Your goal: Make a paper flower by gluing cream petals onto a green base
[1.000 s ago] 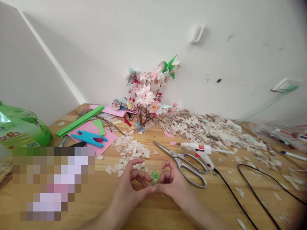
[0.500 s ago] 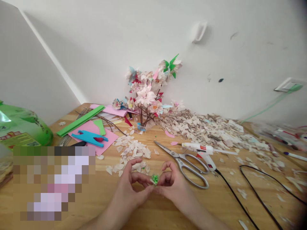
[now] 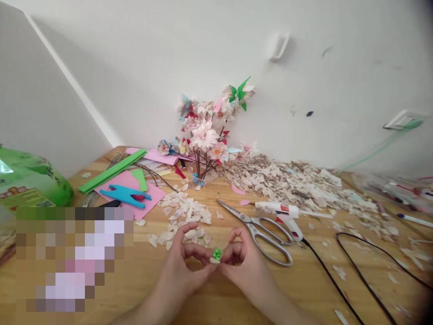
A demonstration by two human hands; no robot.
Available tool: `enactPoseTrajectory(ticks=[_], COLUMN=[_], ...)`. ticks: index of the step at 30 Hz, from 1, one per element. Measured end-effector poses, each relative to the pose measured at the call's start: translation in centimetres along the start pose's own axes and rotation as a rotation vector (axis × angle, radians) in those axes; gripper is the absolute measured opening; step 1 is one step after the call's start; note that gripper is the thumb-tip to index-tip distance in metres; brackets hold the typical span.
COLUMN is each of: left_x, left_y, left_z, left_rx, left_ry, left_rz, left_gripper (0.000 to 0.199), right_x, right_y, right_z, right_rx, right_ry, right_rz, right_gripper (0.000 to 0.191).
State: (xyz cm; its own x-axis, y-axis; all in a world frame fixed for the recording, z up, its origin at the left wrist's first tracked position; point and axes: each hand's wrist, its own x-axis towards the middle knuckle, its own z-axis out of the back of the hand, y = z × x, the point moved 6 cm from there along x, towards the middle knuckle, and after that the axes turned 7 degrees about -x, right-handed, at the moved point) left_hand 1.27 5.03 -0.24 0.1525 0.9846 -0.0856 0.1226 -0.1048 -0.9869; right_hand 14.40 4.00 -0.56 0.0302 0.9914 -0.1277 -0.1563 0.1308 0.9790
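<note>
Between the fingertips of both hands is a small flower piece (image 3: 217, 255) with a green bunched centre and a whitish petal at its lower front. My left hand (image 3: 189, 255) pinches it from the left, thumb and index finger closed on it. From the other side my right hand (image 3: 241, 259) pinches it too, with its fingers curled. Loose whitish petals (image 3: 191, 212) lie on the table just beyond my left hand. Silver scissors (image 3: 253, 225) rest right of my right hand, blades pointing away to the left, beside a white glue gun (image 3: 280, 212).
Handmade flowers (image 3: 206, 135) on brown stems stand in a small holder near the wall. A heap of dry scraps (image 3: 287, 180) spreads at the back right. Pink paper (image 3: 154, 194), green strips (image 3: 113, 171) and a blue piece (image 3: 125, 195) lie left. A black cord (image 3: 333, 280) crosses the right side.
The flower piece has turned slightly between my fingers, so its pale petal shows lower at the front. Both hands keep their pinch; the whole view has shifted a little.
</note>
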Motion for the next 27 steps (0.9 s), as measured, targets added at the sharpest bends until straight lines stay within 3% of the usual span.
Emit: enactPoseTrajectory(ticks=[5, 11, 21, 27], left_x=[-0.1, -0.2, 0.2, 0.1], left_y=[-0.2, -0.2, -0.2, -0.2], left_z=[0.0, 0.2, -0.2, -0.1], left_rx=[0.016, 0.032, -0.223, -0.182], left_ry=[0.007, 0.018, 0.04, 0.038], left_rz=[0.004, 0.05, 0.158, 0.182], left_gripper=[0.064, 0.072, 0.113, 0.112], right_x=[-0.3, -1.0, -2.3, -2.7], right_y=[0.6, 0.9, 2.5, 2.7], right_z=[0.3, 0.8, 1.2, 1.0], right_rx=[-0.12, -0.372, -0.653, -0.744], right_ry=[-0.066, -0.173, -0.354, -0.386], right_rz=[0.056, 0.291, 0.617, 0.746], right_gripper=[0.04, 0.028, 0.023, 0.016])
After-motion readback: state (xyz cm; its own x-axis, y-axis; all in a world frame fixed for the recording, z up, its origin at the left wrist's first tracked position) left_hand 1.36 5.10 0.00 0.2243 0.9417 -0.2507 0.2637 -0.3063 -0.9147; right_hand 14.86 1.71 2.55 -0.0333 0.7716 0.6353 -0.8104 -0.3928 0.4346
